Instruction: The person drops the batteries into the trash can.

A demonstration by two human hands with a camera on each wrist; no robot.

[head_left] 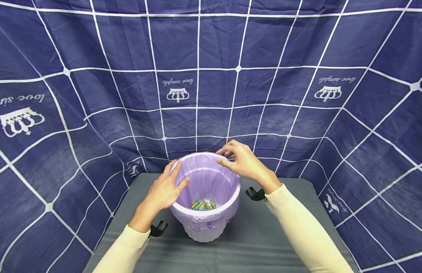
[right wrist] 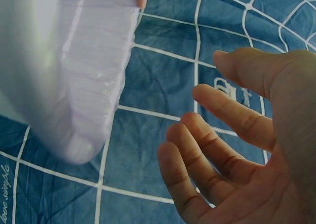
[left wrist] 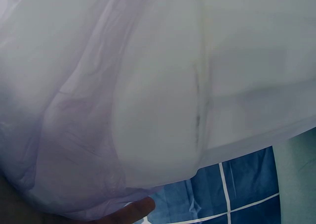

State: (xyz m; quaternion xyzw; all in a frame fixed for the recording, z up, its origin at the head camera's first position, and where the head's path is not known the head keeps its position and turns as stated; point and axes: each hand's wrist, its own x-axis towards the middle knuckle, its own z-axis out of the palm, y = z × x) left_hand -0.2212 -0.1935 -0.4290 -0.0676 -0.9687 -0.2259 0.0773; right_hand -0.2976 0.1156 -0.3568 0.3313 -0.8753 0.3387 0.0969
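Observation:
A pale bin [head_left: 204, 230] stands on the grey surface, lined with a thin purple plastic bag [head_left: 194, 174] folded over its rim. Several small green and gold batteries [head_left: 203, 205] lie at the bottom inside. My left hand [head_left: 163, 189] rests at the left of the rim, fingers fairly straight and thumb over the opening. In the left wrist view, the bagged bin wall hides most of that hand; one finger [left wrist: 129, 211] shows by its edge. My right hand [right wrist: 232, 150] is beside the far right rim, apart from the bag, its fingers loosely bent around nothing.
A grey padded surface [head_left: 265, 231] lies under the bin. Dark blue cloth [head_left: 218, 45] with white grid lines and crown prints hangs behind it and on both sides. Black wrist straps [head_left: 158, 228] sit at both cream sleeves.

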